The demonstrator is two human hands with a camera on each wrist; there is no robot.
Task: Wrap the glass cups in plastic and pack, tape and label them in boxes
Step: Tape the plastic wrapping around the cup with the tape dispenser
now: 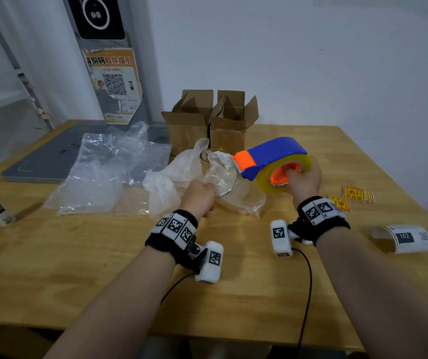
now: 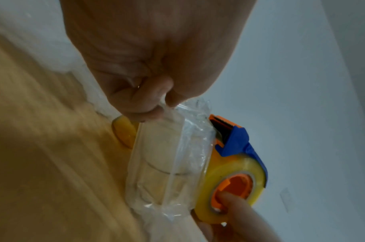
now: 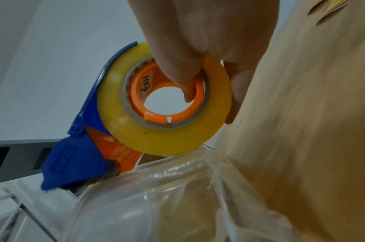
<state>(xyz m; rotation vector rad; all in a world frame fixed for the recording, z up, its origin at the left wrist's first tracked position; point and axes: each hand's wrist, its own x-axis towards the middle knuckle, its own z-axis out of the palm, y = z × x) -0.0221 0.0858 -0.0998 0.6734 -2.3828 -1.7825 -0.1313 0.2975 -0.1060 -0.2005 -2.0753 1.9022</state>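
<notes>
Glass cup (image 1: 219, 174) mostly veiled by crinkled clear plastic wrap (image 1: 171, 182), its rim and base showing only as faint rings; it lies tilted mid-table. Left hand (image 1: 198, 196) is fisted, pinching a twist of the wrap at the cup's near end; fingertips hidden in the head view. Right hand (image 1: 303, 181) holds the tape dispenser (image 1: 272, 159), fingers hooked through the orange core of the yellowish roll, blue hood and serrated orange nose pointing left, just at the wrapped cup. Whether the teeth touch the plastic, I cannot tell.

Two open cardboard boxes (image 1: 207, 120) stand at the far edge, flaps up, touching each other. More loose plastic sheets (image 1: 104, 172) lie to the left. Red-and-yellow stickers (image 1: 355, 194) lie to the right, a curled white label (image 1: 404, 238) nearer. Near half of the wooden table (image 1: 104, 268) is bare boards under the forearms.
</notes>
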